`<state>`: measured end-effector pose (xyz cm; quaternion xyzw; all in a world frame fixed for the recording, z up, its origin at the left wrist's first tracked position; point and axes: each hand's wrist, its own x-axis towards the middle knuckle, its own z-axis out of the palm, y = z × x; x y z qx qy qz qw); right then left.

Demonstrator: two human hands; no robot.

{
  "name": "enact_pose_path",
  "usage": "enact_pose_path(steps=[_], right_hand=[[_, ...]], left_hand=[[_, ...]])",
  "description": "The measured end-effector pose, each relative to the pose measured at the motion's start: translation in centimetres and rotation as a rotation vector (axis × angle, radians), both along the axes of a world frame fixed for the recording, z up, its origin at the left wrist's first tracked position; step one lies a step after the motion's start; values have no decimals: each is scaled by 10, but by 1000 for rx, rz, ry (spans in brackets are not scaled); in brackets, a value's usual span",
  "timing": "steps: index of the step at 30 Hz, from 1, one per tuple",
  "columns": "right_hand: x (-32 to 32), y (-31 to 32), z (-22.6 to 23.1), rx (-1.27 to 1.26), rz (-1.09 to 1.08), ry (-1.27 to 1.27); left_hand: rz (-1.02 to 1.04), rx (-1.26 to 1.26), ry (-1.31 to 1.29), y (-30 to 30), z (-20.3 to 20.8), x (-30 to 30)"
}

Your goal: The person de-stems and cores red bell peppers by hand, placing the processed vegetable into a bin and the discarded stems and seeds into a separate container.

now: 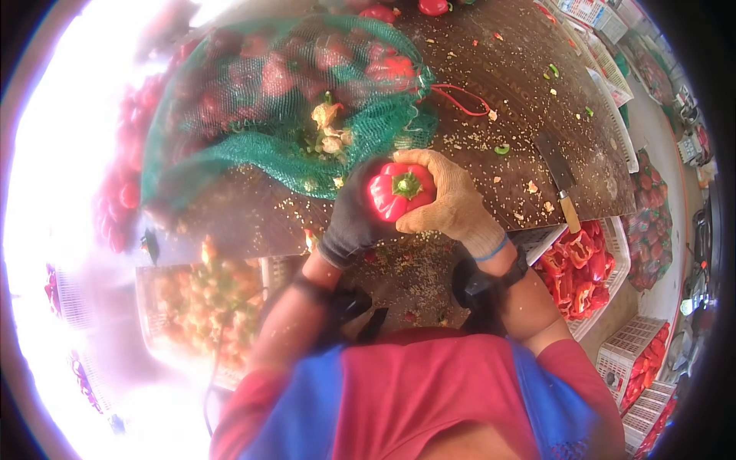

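A red bell pepper point(387, 201), its green stem facing up, is held between my two gloved hands over the table's near edge. My left hand point(354, 211), in a dark grey glove, wraps its left side. On the other side my right hand point(448, 192), in a tan glove, curls its fingers and thumb round the pepper. Just beyond them lies a green mesh sack point(291, 165) full of red peppers, with pale pepper cores point(326, 115) resting on it. A cleaver point(556, 162) with a wooden handle lies to the right, apart from my hands.
Seeds and scraps litter the brown table point(475, 77). Below its right edge stands a white crate of cut red peppers point(579, 268); below the left, a hazy crate of pale cores point(203, 314). More crates point(632, 353) and filled mesh sacks point(648, 222) stand farther right.
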<state>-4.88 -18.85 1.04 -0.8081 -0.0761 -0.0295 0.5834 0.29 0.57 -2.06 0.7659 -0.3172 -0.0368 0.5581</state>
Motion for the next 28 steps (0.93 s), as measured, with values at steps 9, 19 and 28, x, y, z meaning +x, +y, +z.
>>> enact_pose_path(steps=[9,19,28], right_hand=[[2,5,1,126,-20,168],[6,9,-9,393,1,228],[10,15,-22,857,37,200]], left_hand=[[53,22,147,2,-6,-3],[39,-97,488,1,5,-7],[28,-221,521,-4,-5,4]])
